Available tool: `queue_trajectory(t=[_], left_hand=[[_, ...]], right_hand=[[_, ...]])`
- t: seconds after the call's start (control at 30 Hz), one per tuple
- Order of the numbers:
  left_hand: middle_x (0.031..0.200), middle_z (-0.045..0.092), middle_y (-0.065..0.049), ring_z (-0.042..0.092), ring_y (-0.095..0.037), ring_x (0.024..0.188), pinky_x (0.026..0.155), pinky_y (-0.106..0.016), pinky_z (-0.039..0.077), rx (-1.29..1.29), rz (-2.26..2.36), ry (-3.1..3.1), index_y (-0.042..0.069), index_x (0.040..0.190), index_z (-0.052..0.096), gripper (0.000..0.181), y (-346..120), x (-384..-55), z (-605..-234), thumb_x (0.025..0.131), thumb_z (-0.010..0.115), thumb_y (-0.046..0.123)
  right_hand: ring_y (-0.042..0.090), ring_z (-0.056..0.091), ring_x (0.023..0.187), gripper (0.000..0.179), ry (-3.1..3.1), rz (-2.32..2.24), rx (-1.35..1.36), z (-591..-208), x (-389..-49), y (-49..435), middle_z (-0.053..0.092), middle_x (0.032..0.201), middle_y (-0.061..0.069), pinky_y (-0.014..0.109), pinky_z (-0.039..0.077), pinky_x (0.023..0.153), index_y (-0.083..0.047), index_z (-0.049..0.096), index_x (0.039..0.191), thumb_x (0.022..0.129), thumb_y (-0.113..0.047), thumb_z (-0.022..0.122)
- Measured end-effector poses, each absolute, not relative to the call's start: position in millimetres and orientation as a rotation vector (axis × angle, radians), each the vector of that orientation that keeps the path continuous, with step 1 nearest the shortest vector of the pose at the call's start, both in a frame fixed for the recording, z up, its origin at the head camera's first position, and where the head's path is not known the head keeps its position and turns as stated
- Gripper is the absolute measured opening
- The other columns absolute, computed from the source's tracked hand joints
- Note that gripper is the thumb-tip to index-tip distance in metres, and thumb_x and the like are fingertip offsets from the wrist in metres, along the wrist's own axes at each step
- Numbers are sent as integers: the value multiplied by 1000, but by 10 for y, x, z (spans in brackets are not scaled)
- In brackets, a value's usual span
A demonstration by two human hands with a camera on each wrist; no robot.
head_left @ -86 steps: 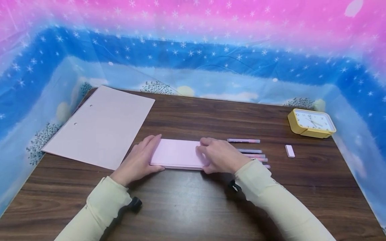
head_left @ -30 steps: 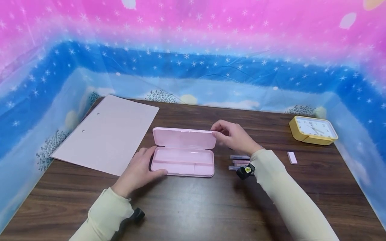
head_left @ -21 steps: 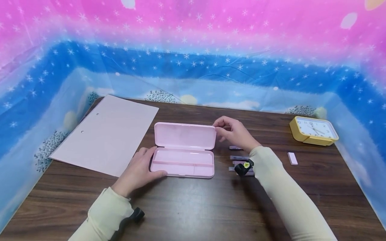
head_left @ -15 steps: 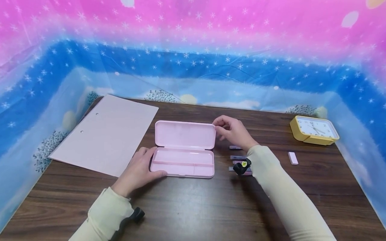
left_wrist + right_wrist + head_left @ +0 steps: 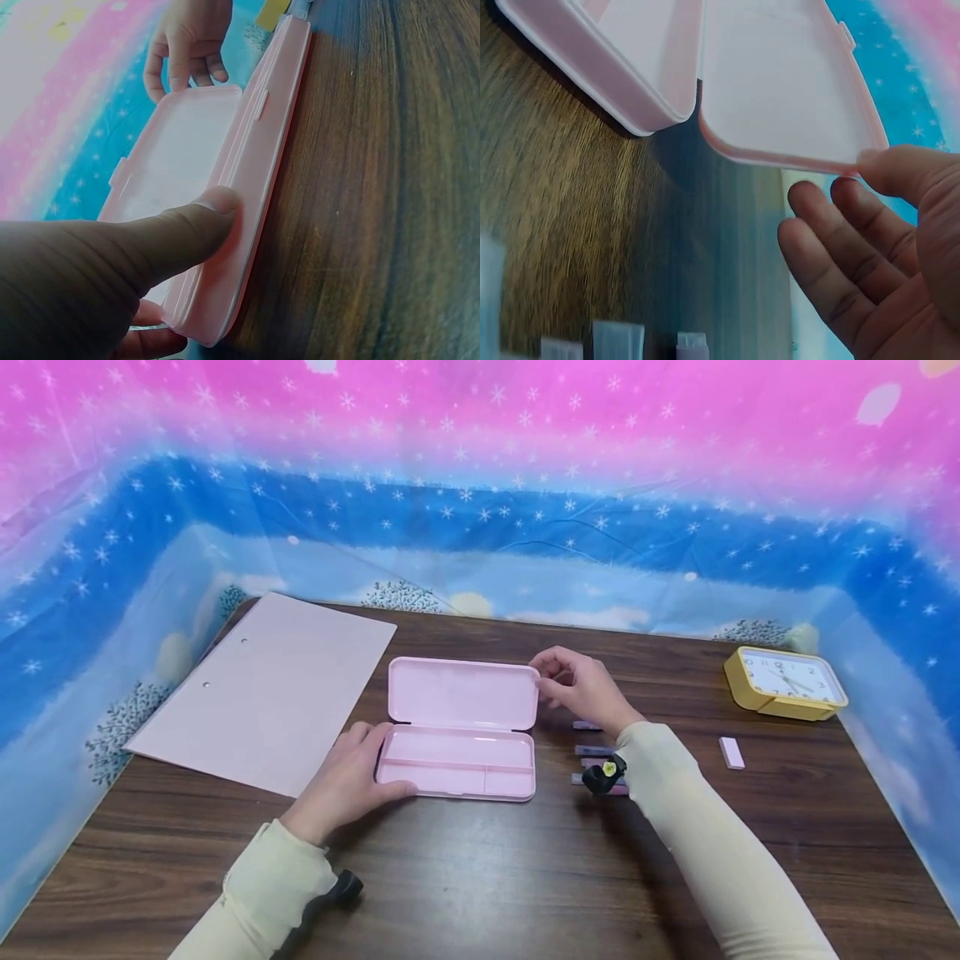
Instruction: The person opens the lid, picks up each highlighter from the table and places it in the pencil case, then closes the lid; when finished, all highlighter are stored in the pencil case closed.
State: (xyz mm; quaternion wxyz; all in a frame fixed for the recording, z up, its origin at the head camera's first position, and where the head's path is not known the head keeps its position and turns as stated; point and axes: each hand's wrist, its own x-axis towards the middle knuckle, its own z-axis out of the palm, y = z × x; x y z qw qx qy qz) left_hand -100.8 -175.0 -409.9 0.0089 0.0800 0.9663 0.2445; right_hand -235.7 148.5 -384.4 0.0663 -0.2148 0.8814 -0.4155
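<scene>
In the head view a pink pencil case lies on the table with its lid raised and leaning back. Its bare tray is split by a long divider and a short one. My left hand grips the left end of the base; in the left wrist view its thumb presses the front wall. At the lid's upper right corner, my right hand pinches the edge. The right wrist view shows that thumb on the lid's rim, with the other fingers loosely bent below.
Several pens lie right of the case, partly hidden by the right wrist. Beyond them are a white eraser and a yellow alarm clock. A pale pink punched sheet or folder covers the left side. A patterned curtain borders the table.
The case was closed between both hands earliest; my right hand has since swung its lid up and back. Over the last half second the hands and lid have hardly moved.
</scene>
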Motion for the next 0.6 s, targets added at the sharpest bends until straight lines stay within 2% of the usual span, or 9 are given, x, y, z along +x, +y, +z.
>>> queue_trajectory(t=[0.23,0.47,0.6], left_hand=[[111,54,-18,49,-30,97,83,-43,43,278,728,3034,-2,137,49,88,-1758,-1005,-4082,74,83,48],[109,54,-19,49,-31,96,82,-43,43,299,730,3039,-3,135,49,86,-1773,-1001,-4070,74,83,46],[108,54,-18,48,-29,94,81,-42,42,307,737,3028,-3,135,49,85,-1753,-1013,-4077,74,83,46]], right_hand=[[18,65,99,33,2736,-1123,-731,-3731,-2266,1726,68,108,1,40,54,87,-21,60,126,94,-23,68],[24,63,109,34,2761,-1001,-655,-3647,-2240,2175,66,120,11,47,51,93,-20,57,130,96,-22,64],[28,62,112,35,2794,-904,-582,-3676,-2225,2503,64,123,13,50,50,93,-17,56,131,97,-23,63]])
